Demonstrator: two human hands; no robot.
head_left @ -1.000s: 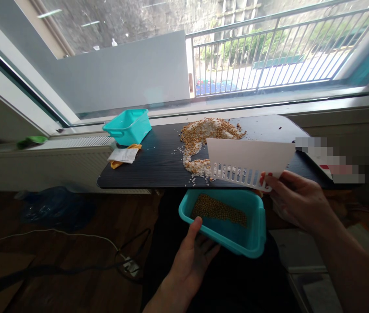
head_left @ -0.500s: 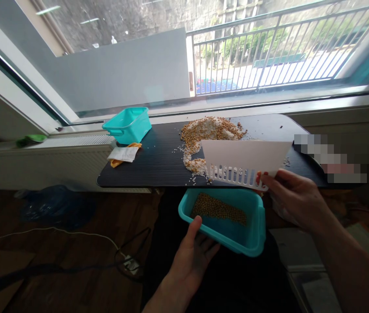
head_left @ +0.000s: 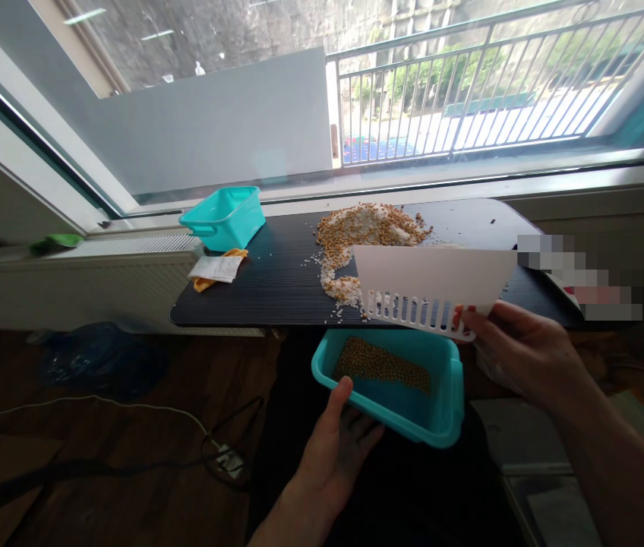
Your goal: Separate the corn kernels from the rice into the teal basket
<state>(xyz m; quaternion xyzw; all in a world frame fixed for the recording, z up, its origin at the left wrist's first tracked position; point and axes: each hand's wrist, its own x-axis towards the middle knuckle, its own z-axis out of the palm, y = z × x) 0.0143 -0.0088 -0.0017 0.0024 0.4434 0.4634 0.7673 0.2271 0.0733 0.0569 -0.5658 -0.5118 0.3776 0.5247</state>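
My left hand grips the near left side of a teal plastic bin, its thumb on the rim and its fingers underneath. Inside the bin lies a layer of small tan beans. Between the thumb and fingers of my right hand is a white slotted plastic plate, held by its lower right corner above the table's front edge. The slots run along its lower side. Behind the plate, a mixed heap of white grains and tan beans spreads over the dark table, partly hidden by it.
A second teal bin stands at the table's left end. By it lies a folded white cloth on a yellow one. A window runs behind the table. A cable and power strip are on the floor at left.
My right hand and the slotted plate have shifted slightly right and down. My left hand and the bin it grips stay in place.
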